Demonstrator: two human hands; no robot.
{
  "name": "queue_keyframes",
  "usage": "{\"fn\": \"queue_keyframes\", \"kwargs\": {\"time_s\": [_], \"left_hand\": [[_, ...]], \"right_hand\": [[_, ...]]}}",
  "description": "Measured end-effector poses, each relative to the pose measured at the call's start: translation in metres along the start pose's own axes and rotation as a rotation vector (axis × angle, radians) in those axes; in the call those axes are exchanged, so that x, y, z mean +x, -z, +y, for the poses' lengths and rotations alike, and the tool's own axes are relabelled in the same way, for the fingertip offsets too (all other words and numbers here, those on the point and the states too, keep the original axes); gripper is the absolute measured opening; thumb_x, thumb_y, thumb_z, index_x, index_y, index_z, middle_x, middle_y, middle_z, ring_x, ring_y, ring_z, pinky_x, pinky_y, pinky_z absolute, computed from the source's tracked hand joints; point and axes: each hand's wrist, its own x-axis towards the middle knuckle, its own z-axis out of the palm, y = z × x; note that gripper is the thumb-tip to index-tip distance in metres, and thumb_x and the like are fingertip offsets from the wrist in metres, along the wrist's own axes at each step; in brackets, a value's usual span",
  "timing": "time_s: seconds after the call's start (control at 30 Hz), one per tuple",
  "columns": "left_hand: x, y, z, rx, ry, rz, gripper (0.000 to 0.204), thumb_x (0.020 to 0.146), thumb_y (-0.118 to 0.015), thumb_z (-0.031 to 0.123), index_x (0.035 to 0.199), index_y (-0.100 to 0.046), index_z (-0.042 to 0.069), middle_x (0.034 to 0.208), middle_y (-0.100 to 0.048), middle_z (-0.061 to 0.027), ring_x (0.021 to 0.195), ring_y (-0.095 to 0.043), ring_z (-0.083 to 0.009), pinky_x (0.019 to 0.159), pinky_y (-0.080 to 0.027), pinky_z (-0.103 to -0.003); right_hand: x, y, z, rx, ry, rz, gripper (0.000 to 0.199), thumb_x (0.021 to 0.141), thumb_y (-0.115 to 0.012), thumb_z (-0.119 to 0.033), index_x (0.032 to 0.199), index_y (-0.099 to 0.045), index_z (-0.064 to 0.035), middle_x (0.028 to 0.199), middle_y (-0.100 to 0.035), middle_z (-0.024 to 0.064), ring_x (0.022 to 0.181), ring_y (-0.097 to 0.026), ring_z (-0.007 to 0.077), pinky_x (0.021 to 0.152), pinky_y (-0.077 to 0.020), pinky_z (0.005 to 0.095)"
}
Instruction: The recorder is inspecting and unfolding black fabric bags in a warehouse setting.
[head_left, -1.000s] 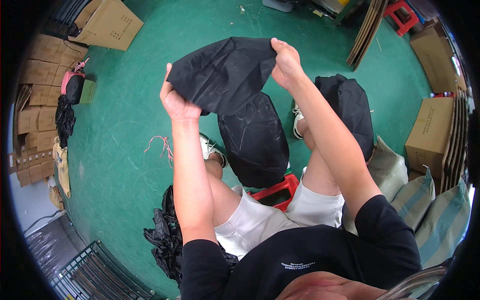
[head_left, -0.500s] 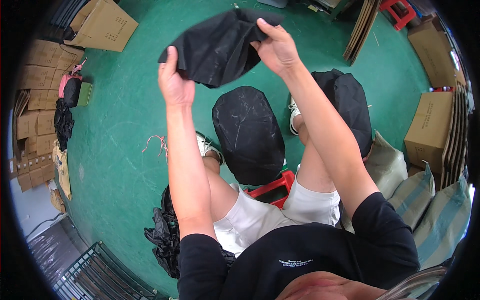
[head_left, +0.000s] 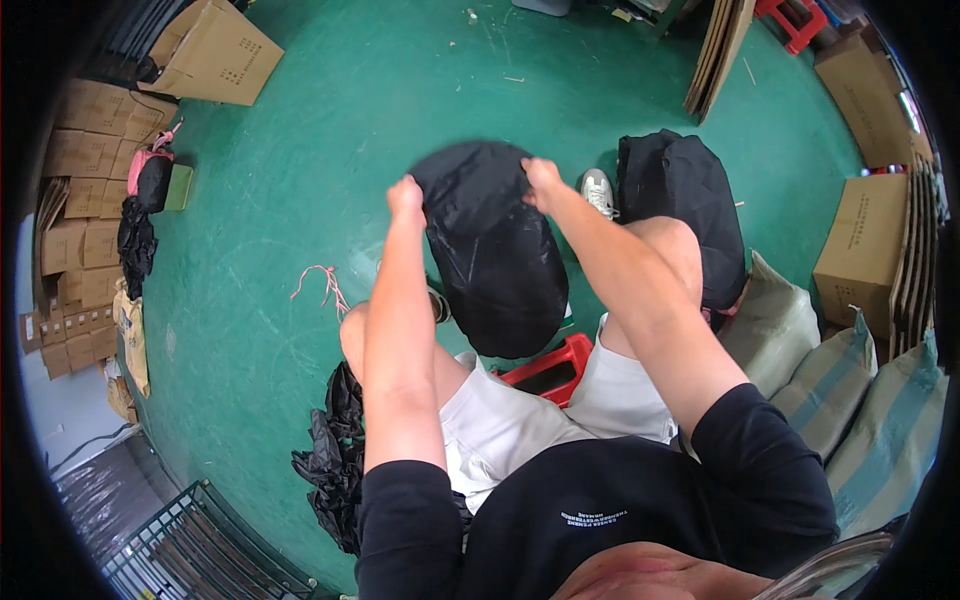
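Between my knees stands an oval black stack [head_left: 505,295], its top dusty and creased. Over its far end lies a black fabric piece [head_left: 465,175], slightly blurred. My left hand [head_left: 406,200] is closed on the piece's left edge. On the opposite side, my right hand [head_left: 543,185] pinches its right edge. Whether the piece rests fully on the stack I cannot tell. Beyond my right knee sits a second dark bundle [head_left: 685,210] of similar black material.
A red plastic stool [head_left: 575,368] shows between my thighs. Crumpled black sheeting [head_left: 332,460] lies by my left hip. Striped woven sacks [head_left: 830,385] lean at my right. Pink string [head_left: 330,285] is on the green floor, and cartons [head_left: 85,155] line the left wall.
Both hands have come down and nearer, bringing the black fabric piece from the air above the floor onto the far end of the stack. My knees have shifted a little outward.
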Motion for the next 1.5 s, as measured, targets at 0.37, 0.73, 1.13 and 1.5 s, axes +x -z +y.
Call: {"fn": "queue_keyframes", "kwargs": {"time_s": [0.37, 0.73, 1.13, 1.5], "left_hand": [[-0.135, 0.007, -0.141, 0.407, 0.236, 0.025, 0.042, 0.088, -0.049, 0.026, 0.096, -0.062, -0.014, 0.098, -0.064, -0.0283, 0.09, -0.064, -0.0377, 0.073, -0.049, -0.044], [-0.197, 0.069, -0.19, 0.3, 0.248, 0.07, 0.052, 0.08, -0.065, 0.025, 0.113, -0.056, -0.015, 0.119, -0.058, -0.0283, 0.114, -0.055, -0.0366, 0.097, -0.04, -0.038], [-0.212, 0.096, -0.194, 0.491, 0.344, -0.006, 0.029, 0.085, -0.062, 0.022, 0.093, -0.066, -0.006, 0.08, -0.067, -0.0148, 0.06, -0.064, -0.0232, 0.056, -0.052, -0.034], [-0.232, 0.088, -0.195, 1.223, 0.374, -0.879, 0.02, 0.083, -0.055, 0.019, 0.073, -0.066, 0.006, 0.067, -0.068, -0.0053, 0.062, -0.066, -0.0195, 0.066, -0.051, -0.037]], "right_hand": [[0.055, 0.114, 0.205, 0.038, -0.135, 0.213, 0.032, 0.087, -0.047, -0.022, 0.108, -0.059, -0.0016, 0.104, -0.061, 0.0181, 0.087, -0.061, 0.0324, 0.063, -0.0493, 0.0452], [-0.067, 0.105, 0.207, -0.352, -0.336, 0.234, 0.031, 0.084, -0.047, -0.013, 0.106, -0.062, 0.0021, 0.108, -0.063, 0.0202, 0.083, -0.067, 0.0344, 0.061, -0.0526, 0.0485], [-0.106, 0.108, 0.175, -1.058, -0.147, -0.104, 0.024, 0.086, -0.047, -0.012, 0.09, -0.065, 0.0033, 0.073, -0.068, 0.0168, 0.056, -0.067, 0.0292, 0.05, -0.0541, 0.0391], [-0.061, 0.193, -0.059, -1.035, 0.606, 0.05, 0.029, 0.083, -0.062, -0.028, 0.083, -0.063, 0.0004, 0.062, -0.063, 0.0129, 0.052, -0.064, 0.0232, 0.053, -0.052, 0.0363]]}}
